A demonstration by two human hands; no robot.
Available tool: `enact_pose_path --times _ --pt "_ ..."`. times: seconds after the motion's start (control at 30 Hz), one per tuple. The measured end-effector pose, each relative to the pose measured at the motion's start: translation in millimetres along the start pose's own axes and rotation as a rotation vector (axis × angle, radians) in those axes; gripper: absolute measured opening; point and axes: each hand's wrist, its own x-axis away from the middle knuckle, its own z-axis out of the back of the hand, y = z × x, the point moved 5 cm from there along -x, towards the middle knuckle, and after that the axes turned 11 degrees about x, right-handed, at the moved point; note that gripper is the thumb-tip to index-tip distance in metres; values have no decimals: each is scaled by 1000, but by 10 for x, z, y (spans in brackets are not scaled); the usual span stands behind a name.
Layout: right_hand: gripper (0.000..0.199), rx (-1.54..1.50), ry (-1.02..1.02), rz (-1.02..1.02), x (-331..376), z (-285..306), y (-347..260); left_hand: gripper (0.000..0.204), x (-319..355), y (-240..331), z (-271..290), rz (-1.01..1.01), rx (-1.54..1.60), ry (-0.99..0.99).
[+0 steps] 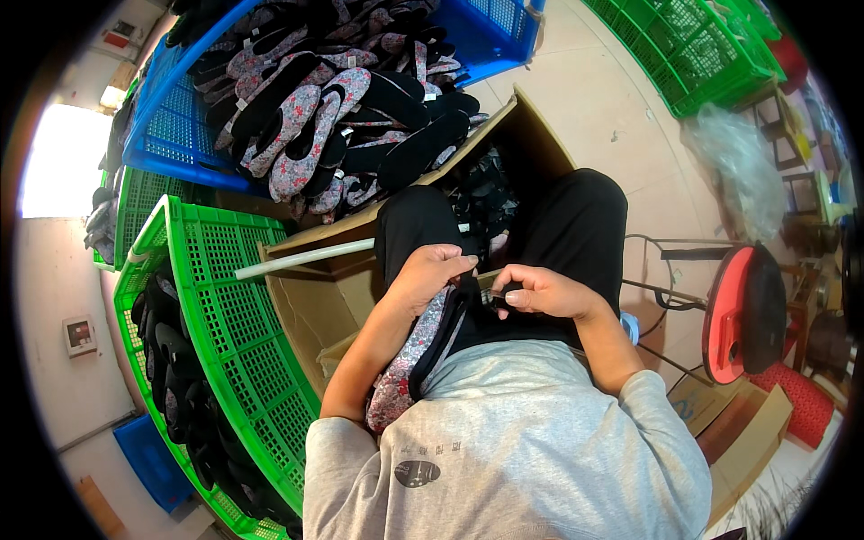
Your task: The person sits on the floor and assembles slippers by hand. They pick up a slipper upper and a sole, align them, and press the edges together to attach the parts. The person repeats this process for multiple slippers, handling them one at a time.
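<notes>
My left hand (430,277) pinches the upper end of a floral slipper (396,389), grey-pink patterned with a black lining. The slipper hangs from my fingers down along the inside of my left forearm, its lower end against my shirt. Close by on the right, my right hand (544,293) has thumb and fingers closed around a small dark tool with a metallic glint (491,299); its exact kind is hard to make out. Both hands are over my lap, just short of touching each other.
Ahead, many similar slippers (306,135) spill from a blue crate (184,135) above a cardboard box (297,315) crossed by a white pole (301,259). A green crate (234,324) with dark slippers stands left. To the right are a red-topped stool (724,315) and a plastic bag (742,171).
</notes>
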Motion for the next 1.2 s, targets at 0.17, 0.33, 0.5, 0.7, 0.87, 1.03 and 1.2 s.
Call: enact_pose_path --times 0.17,0.33,0.5,0.7,0.87,1.03,1.2 --pt "18 85 77 -152 -115 -20 79 18 5 21 -15 -20 -12 -11" --pt "18 51 82 -123 -188 -80 84 18 38 42 -51 -9 29 -21" --pt "18 56 79 -120 -220 -81 91 20 45 55 -67 -10 -25 -3" --pt "16 41 78 -113 -261 -107 72 22 53 72 -92 -20 -44 1" --pt "15 30 77 -114 -279 -107 94 21 53 68 -100 -15 -36 8" --pt "15 42 63 -116 -290 -101 88 20 60 77 -114 -4 -36 5" --pt "16 19 48 -158 -292 -80 111 24 31 46 -81 5 -75 -2"
